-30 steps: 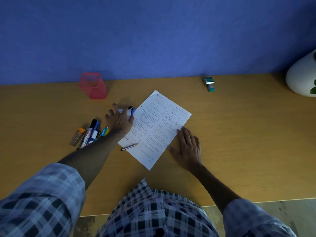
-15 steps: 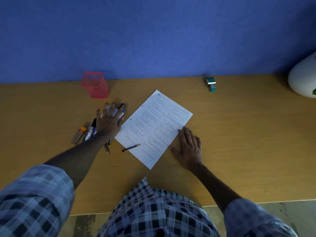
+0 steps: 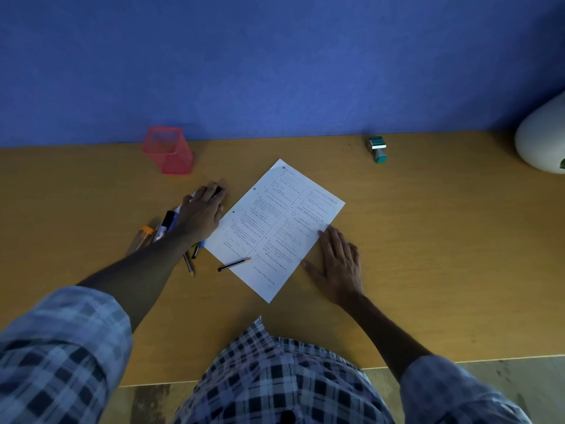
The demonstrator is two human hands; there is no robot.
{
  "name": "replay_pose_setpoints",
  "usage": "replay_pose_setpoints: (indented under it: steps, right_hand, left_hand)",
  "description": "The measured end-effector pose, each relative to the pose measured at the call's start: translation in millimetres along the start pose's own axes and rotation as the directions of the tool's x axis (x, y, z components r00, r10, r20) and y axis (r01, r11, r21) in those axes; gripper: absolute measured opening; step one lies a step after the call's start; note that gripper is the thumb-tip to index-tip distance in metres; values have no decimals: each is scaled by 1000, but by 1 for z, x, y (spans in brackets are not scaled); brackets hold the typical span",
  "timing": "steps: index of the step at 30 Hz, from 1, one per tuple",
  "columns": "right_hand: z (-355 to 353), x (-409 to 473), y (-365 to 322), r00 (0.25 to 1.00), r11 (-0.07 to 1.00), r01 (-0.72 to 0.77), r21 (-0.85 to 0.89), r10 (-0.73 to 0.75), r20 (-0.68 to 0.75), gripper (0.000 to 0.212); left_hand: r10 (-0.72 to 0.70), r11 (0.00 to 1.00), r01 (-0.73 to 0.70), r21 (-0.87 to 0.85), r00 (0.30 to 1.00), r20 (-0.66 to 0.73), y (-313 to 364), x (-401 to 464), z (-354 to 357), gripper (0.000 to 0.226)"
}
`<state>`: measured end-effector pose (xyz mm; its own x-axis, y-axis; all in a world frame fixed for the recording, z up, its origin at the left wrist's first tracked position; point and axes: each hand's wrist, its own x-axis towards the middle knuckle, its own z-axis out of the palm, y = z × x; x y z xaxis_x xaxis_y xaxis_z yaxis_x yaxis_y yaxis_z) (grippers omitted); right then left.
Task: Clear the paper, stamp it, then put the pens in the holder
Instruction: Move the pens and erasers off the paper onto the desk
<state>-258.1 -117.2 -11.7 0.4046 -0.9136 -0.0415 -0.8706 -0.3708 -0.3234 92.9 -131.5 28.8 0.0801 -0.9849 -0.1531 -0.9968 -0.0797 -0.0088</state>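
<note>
Step in hand looks like clearing the paper (image 3: 273, 229). Sheet lies rotated on the wooden desk (image 3: 428, 240), long axis running from near-centre up toward the far left-of-centre corner.

Left hand (image 3: 200, 214) is flat, palm down, fingers extended over a cluster of markers and pens (image 3: 166, 223) just off the sheet's left edge. Fingers press rather than curl; can't tell if anything is pinched underneath. A dark cap shows at the fingertips (image 3: 214, 191).

Right hand (image 3: 337, 261) lies flat on the desk, fingers straight, fingertips touching the sheet's right edge. Looks like it's pinning the sheet.

Key relation: one black pen (image 3: 234, 264) is not yet cleared. It lies across the sheet's lower left edge, tip end on the paper, tail end on the desk. Long axis roughly left-right, slightly rising toward the right. It sits nearer the body than the left hand, just beside that forearm, and across the sheet from the right hand. Left hand is nearer, so my guess is it pulls back toward the body and sweeps or picks the pen leftward, along its axis, off the sheet.

Two more thin pens (image 3: 189, 261) lie off the paper below the left wrist.

Red mesh pen holder (image 3: 168, 151) stands at the far left by the blue wall. Teal stamp (image 3: 378, 149) lies far right, well apart from the paper; right hand is nearer it.
</note>
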Motion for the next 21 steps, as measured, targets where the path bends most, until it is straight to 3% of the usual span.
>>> replay_pose_setpoints:
  steps: [11,21]
  right_hand:
    - [1,0,-1,1000,1000,-22,6,22,22,86]
    - [0,0,-1,1000,1000,-16,15,16,17,86]
  left_hand:
    - [-170,985,168,-37,983,-70,11,-31,18,42]
    - [-247,966,240,-92,966,-76,18,-42,31,59]
